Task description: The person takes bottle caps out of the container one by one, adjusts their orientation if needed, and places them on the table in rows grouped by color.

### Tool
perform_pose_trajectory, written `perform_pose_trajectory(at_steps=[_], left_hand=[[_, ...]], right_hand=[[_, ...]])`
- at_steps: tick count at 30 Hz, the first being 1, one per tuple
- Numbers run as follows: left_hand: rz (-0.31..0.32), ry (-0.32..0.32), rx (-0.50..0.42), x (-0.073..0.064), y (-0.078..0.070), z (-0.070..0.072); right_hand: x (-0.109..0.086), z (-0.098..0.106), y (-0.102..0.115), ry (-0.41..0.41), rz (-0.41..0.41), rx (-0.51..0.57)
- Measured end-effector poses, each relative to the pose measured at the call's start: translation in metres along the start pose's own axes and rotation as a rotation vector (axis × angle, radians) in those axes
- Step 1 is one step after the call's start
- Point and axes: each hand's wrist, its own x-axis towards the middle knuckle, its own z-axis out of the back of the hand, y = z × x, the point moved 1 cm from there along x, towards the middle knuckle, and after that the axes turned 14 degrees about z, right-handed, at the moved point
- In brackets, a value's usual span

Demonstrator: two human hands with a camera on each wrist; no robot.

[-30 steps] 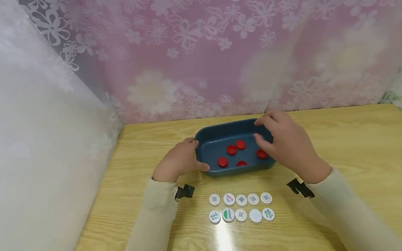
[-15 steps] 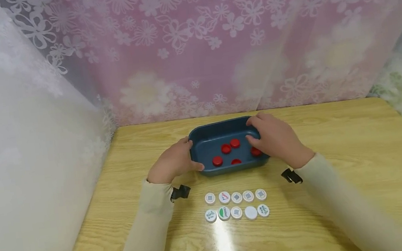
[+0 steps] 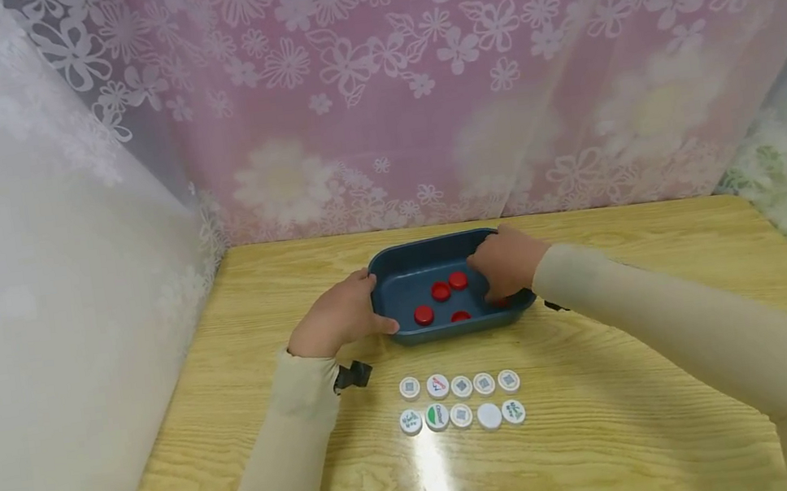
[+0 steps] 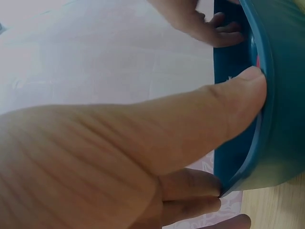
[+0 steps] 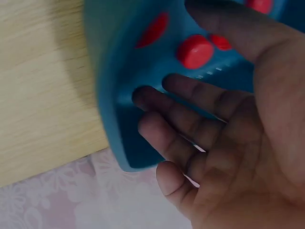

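Note:
A dark blue oblong tub (image 3: 458,327) stands on the wooden table with several red bottle caps (image 3: 423,315) lying inside. My left hand (image 3: 338,315) holds the tub's left end. In the left wrist view its thumb (image 4: 238,98) lies over the rim while the other fingers stay lower down by the end. My right hand (image 3: 506,263) reaches down into the tub's right end, above a red cap (image 3: 500,303) it partly covers. The right wrist view shows its fingers (image 5: 164,136) spread and loosely bent, with nothing seen between them and red caps (image 5: 195,51) near the thumb.
In front of the tub, white bottle caps (image 3: 461,415) lie in two rows, some with printed tops. A flowered pink curtain (image 3: 378,116) hangs behind the table (image 3: 644,427), and a pale sheet (image 3: 63,319) closes off the left side.
My right hand has moved left and deeper into the tub, its forearm swinging out to the right. My left hand keeps its hold. The head view has shifted slightly.

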Motion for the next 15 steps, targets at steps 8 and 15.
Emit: perform_pose_trajectory(at_steps=[8,15], left_hand=[[0.0,0.008,0.004,0.0,0.0,0.001],[-0.006,0.002,0.013,-0.002,-0.001,0.0]], right_hand=[[0.008,-0.016,-0.004,0.036,0.009,-0.036],[0.006,-0.017,0.001,0.043,0.072,0.043]])
